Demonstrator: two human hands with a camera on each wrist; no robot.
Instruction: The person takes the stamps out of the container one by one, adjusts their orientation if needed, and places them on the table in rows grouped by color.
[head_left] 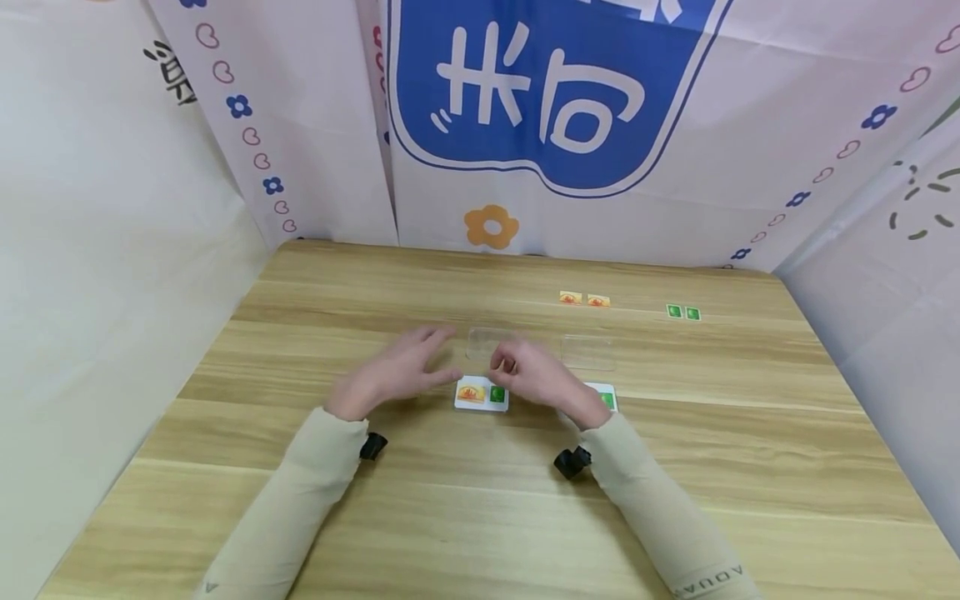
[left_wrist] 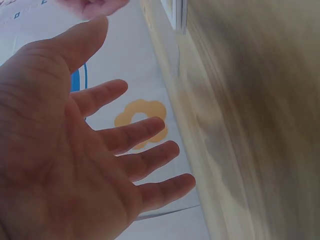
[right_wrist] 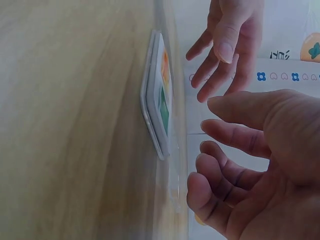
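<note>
A white card (head_left: 483,406) with an orange and a green picture on it lies on the table between the hands. In the right wrist view the card (right_wrist: 156,97) shows as thick layers. My left hand (head_left: 401,367) is held beside its left end, fingers spread and nothing in them. Just above its right end is my right hand (head_left: 532,372), fingers loosely bent and nothing visible between them. A second white card (head_left: 607,399) with a green picture is partly hidden behind the right wrist.
Beyond the cards lie two clear plastic pieces, a left one (head_left: 483,342) partly covered by the right hand and a right one (head_left: 587,352). Two orange stickers (head_left: 571,298) and two green stickers (head_left: 674,312) lie farther back on the wooden table (head_left: 390,517). Printed cloth (head_left: 322,167) hangs behind.
</note>
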